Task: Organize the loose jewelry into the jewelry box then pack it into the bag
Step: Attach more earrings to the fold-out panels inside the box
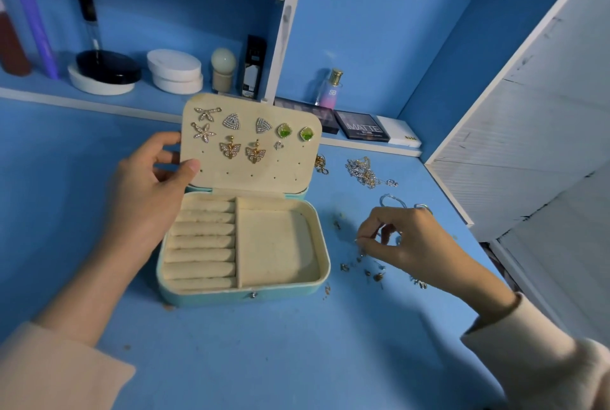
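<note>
Right hand (406,241), right of the jewelry box (244,292), seemingly pinches a tiny piece (357,240); left hand (155,178) grips its lid (251,175).

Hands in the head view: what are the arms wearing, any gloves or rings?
No gloves, rings or watch show on the left hand or the right hand. The left sleeve and right sleeve are long, loose, plain pale peach-cream fabric, ending at the wrists.

Before me, round white compacts (174,70) sit on the shelf (43,84), and a perfume bottle (330,89) stands behind a MATTE palette (361,127).
</note>
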A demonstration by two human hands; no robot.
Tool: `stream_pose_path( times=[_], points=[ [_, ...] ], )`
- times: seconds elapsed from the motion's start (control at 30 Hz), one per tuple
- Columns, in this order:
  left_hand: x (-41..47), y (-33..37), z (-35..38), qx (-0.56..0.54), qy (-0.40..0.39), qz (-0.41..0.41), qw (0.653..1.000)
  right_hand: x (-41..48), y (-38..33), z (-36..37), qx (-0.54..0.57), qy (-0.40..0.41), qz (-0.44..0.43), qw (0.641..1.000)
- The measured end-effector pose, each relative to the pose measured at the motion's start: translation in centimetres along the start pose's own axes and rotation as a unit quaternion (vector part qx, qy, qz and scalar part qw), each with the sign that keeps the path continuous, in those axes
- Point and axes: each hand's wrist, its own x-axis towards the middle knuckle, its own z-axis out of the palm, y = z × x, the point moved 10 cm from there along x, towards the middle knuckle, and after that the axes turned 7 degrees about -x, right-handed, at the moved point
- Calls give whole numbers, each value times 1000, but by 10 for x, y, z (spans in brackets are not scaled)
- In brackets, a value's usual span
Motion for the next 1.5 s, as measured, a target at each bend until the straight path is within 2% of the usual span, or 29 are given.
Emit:
stream_pose_path(
  times=[0.13, 0.27, 0.4, 0.53, 0.8, 0.87, 0.93, 1.03, 1.13, 1.23, 1.5],
  points=[
    [0, -2, 0, -1, -1, -2, 1000, 3, -2, -2, 143, 14, 34, 989],
    [0, -3, 0, -8, -5, -7, 1000, 10, -12, -2, 228, 24, 32, 973],
    [-1, -1, 0, -5, -4, -3, 1000, 19, -25, -10, 215, 72, -1, 974],
    [-1, 0, 1, -12, -5, -1, 1000, 29, -39, -21, 140, 157, -39, 977],
    [0, -4, -1, -9, -2, -6, 1000, 47, -55, -27, 118, 297, -57, 946],
    [0, -3, 0, -15, -5, -5, 1000, 54, -53, -24, 132, 297, -50, 944],
    [0, -2, 0, -19, -7, -3, 1000, 61, -46, -19, 190, 282, -21, 940],
    [0, -1, 0, -20, -9, -2, 1000, 69, -33, -6, 336, 244, 30, 909],
    [0, -2, 1, -23, -11, -2, 1000, 72, -26, 1, 417, 232, 48, 877],
    [0, 0, 0, -23, -8, 2, 1000, 73, -26, 3, 446, 223, 51, 865],
    [0, 2, 0, -23, -11, 5, 1000, 72, -26, 0, 449, 234, 57, 861]
  ],
)
